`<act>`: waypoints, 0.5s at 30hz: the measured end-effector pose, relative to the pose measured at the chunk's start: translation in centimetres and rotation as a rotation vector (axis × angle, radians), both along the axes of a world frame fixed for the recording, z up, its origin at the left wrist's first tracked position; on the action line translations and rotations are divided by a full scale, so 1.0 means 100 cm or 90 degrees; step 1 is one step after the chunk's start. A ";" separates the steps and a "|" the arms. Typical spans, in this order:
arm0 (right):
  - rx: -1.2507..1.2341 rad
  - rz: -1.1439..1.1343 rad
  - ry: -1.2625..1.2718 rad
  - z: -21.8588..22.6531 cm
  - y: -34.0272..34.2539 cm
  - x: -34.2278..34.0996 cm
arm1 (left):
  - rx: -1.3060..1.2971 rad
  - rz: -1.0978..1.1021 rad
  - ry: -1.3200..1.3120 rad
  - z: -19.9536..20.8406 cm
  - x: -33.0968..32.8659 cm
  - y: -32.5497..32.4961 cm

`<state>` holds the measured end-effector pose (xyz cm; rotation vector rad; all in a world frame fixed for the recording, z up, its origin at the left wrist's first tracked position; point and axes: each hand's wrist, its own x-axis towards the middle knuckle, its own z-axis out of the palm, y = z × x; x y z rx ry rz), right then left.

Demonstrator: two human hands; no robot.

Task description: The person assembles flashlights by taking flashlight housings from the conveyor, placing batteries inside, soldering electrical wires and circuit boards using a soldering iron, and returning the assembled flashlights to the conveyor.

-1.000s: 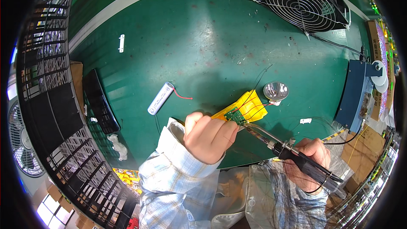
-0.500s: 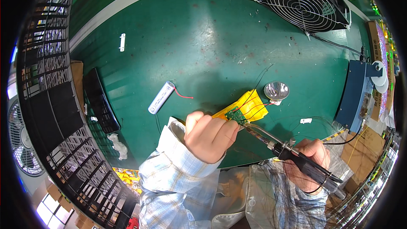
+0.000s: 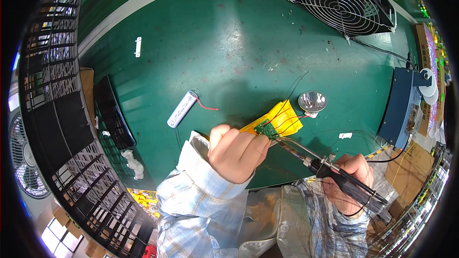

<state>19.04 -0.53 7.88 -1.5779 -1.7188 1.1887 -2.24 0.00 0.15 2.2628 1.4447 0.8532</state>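
My right hand (image 3: 349, 181) grips a black-handled soldering iron (image 3: 342, 181) with a thin metal tube running along it. Its tip meets the near edge of a small green circuit board (image 3: 265, 129). The board lies on a yellow wrapped piece (image 3: 287, 119), with red and black wires running off it. My left hand (image 3: 236, 155) is closed over the left part of the yellow piece, fingertips against the board; what they pinch is hidden. Right of the board, a round silver reflector cup (image 3: 312, 101) is joined by wires. A light-blue cylindrical battery (image 3: 182, 109) with a red wire lies left.
A black fan (image 3: 342, 7) with a wire guard stands at the back right. At the right edge is a blue box-shaped machine (image 3: 399, 107) with a white spool (image 3: 429, 87). A dark tray-like object (image 3: 114, 112) and white crumpled material (image 3: 133, 165) lie left on the green table (image 3: 215, 48).
The soldering iron's handle has shifted very slightly to the right with my right hand. My left hand, the board and the battery look nearly the same.
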 end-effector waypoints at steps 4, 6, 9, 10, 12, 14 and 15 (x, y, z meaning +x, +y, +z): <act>0.051 -0.006 0.006 -0.004 -0.002 -0.001 | 0.002 -0.007 0.007 0.000 0.000 0.000; 0.069 0.002 0.012 -0.007 -0.003 -0.001 | 0.000 -0.006 0.010 -0.001 0.000 0.000; 0.079 0.017 0.039 -0.009 -0.004 -0.001 | -0.001 -0.007 0.012 -0.001 0.000 0.000; 0.080 0.030 0.024 -0.008 -0.003 -0.001 | -0.002 -0.005 0.016 -0.001 0.000 0.000; 0.083 0.044 0.008 -0.004 0.000 -0.001 | -0.002 -0.002 0.021 -0.001 0.000 -0.001; 0.073 0.083 0.013 0.000 0.005 0.000 | 0.005 0.001 0.019 -0.001 0.001 -0.001; 0.073 0.082 0.012 0.001 0.006 0.000 | 0.005 0.001 0.019 -0.001 0.001 -0.001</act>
